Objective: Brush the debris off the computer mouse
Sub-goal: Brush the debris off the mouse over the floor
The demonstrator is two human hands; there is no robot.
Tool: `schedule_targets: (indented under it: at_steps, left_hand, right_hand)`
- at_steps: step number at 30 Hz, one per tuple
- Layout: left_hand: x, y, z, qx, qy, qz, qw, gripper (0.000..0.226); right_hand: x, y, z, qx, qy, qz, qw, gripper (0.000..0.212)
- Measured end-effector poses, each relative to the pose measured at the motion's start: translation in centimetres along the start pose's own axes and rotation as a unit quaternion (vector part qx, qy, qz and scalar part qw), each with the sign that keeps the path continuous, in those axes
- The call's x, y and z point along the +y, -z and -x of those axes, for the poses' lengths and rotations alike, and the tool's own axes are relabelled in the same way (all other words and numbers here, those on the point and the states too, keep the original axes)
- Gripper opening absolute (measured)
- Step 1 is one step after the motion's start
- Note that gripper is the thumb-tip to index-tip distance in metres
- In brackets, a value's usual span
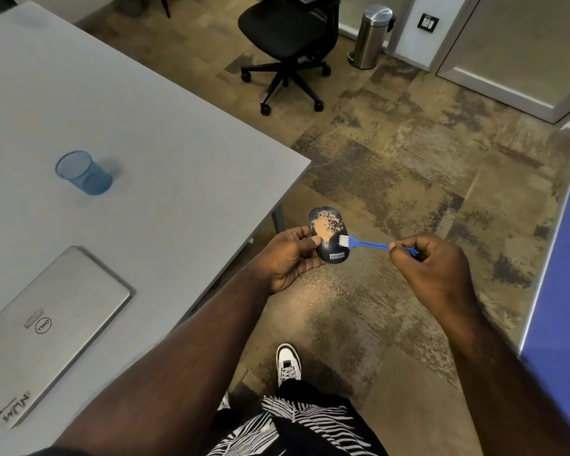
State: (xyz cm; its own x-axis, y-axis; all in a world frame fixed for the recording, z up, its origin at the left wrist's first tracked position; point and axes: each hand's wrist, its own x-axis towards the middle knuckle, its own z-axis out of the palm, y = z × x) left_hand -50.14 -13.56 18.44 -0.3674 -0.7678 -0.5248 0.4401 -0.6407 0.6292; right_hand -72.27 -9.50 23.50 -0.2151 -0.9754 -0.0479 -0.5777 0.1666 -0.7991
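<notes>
Brushing is under way: left hand [288, 255] clasps the dusty mouse [328, 234] beyond the bench [178, 153] corner; right hand [431, 261] pinches the brush [364, 242], bristles seemingly touching. Next, sweep across the debris [324, 228].

My left hand [288, 258] hides the mouse's [329, 235] left edge; my right hand [431, 261] covers the brush [365, 242] handle's end. The laptop [46, 327] runs off the frame.

Both hands worked over open floor [392, 179], clear of the table [178, 153] edge to their left. A blue panel [566, 258] bounded the right side. Office chair [286, 37] and bin [372, 36] stood well beyond, apparently out of reach.
</notes>
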Motion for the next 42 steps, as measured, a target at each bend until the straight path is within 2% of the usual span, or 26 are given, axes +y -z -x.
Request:
schedule_targets:
  at_steps: [4,8,13,18,21,27,32,37,42]
  left_hand:
    - [0.0,0.0,0.0,0.004,0.003,-0.006,1.0,0.024]
    - [0.0,0.0,0.0,0.005,0.003,-0.017,1.0,0.025]
    - [-0.1,-0.1,-0.1,0.012,0.008,-0.032,0.999,0.025]
    - [-0.3,-0.3,-0.1,0.008,0.016,-0.024,1.0,0.024]
    - [-0.3,-0.4,0.0,-0.002,0.024,-0.019,1.0,0.023]
    - [-0.6,-0.6,0.2,-0.038,0.037,0.016,0.998,0.027]
    - [-0.7,-0.4,0.2,-0.05,0.047,0.032,0.997,0.04]
    - [-0.6,-0.5,0.2,-0.076,0.055,0.069,0.993,0.043]
    - [-0.6,-0.7,0.2,-0.09,0.076,0.123,0.985,0.043]
  right_hand:
    - [-0.1,0.3,-0.5,0.042,-0.026,0.025,0.998,0.008]
    - [-0.7,0.2,-0.2,0.006,-0.002,-0.002,1.0,0.007]
    - [-0.8,0.2,-0.6,0.04,-0.028,0.021,0.999,0.006]
    - [-1.2,0.2,0.1,-0.026,0.002,-0.009,1.0,0.01]
    - [-1.2,0.1,0.3,-0.035,0.005,0.006,0.999,0.014]
    - [-1.2,0.9,0.4,-0.007,-0.015,-0.015,1.0,0.012]
    - [-1.1,2.2,0.5,-0.02,-0.031,-0.061,0.997,0.015]
    - [-1.3,2.5,1.5,-0.038,-0.014,-0.084,0.996,0.025]
    - [-1.3,2.2,1.7,-0.03,-0.025,-0.066,0.997,0.02]
